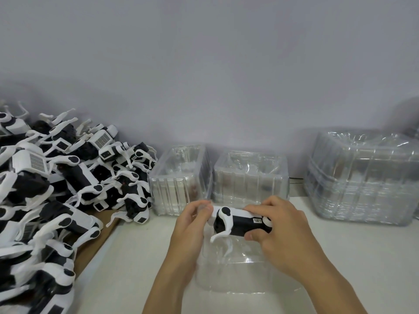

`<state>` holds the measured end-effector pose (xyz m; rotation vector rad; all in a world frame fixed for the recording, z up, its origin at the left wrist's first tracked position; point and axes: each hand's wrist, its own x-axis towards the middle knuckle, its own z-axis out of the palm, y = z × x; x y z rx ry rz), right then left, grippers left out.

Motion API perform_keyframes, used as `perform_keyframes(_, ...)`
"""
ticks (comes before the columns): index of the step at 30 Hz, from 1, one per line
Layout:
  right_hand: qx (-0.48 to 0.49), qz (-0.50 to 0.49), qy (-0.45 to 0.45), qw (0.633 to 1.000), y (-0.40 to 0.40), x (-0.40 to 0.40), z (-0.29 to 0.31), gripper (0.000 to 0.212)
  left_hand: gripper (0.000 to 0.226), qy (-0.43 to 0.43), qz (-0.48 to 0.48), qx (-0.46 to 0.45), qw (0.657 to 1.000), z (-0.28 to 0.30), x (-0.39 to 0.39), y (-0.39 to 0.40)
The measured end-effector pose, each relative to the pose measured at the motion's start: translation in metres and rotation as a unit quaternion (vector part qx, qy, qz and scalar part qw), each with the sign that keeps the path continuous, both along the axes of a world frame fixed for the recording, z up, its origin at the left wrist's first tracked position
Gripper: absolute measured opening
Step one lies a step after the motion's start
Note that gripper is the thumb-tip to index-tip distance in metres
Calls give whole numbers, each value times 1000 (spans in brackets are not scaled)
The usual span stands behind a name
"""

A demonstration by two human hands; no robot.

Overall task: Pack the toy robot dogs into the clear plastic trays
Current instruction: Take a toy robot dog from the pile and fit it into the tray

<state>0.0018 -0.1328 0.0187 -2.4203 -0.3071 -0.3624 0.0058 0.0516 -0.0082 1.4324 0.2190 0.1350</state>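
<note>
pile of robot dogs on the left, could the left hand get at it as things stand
Probably not at once: the left hand grips the toy robot dog together with the right hand. Once it lets go, nothing stands between it and the pile.

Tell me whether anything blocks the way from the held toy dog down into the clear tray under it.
Nothing visible does. Both hands, left hand and right hand, hold the toy robot dog directly above the clear plastic tray on the table, and no other object shows between the dog and the tray.
</note>
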Motion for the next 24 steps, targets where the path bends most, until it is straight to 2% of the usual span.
perform_keyframes(5,-103,-32,-20,994,8,-1,1,29,14,-4,21,29,999,0,0,1)
perform_keyframes(12,-64,-22,13,998,10,0,4,29,12,1,19,40,999,3,1,1)
perform_keyframes(24,-89,-20,41,995,15,-3,10,31,10,-3,38,43,998,6,-2,-1)
